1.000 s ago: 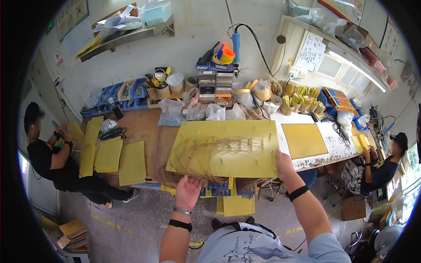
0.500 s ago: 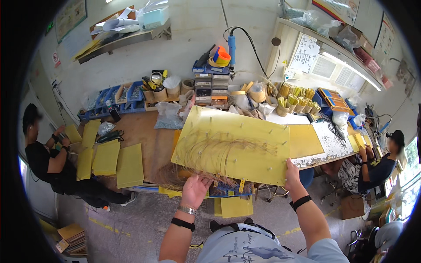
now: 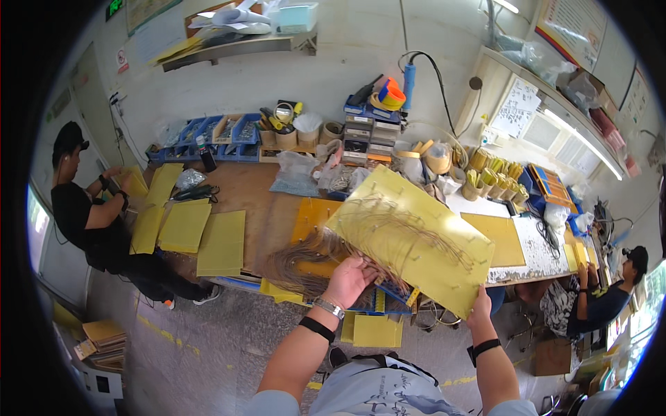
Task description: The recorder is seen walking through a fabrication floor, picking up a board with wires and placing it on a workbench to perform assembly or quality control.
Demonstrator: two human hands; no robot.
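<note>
A yellow board with upright pegs stands tilted in front of me, its right end lower than its left. Thin brown wires run across its face and spill over the near left edge in a loose bundle. My left hand is closed at that edge, around the wires; its fingertips are partly hidden among them. My right hand grips the board's near right corner. Beneath the wires an orange board lies on the table. Yellow strips hang at the board's near edge.
Stacked yellow sheets lie on the brown table. Blue parts bins, small drawers and pots of yellow pieces line the back. One person works at the left, another at the right.
The board has turned clockwise and moved right, its right end dropping. Both hands have moved with it. More of the wires and the orange board beneath now show.
</note>
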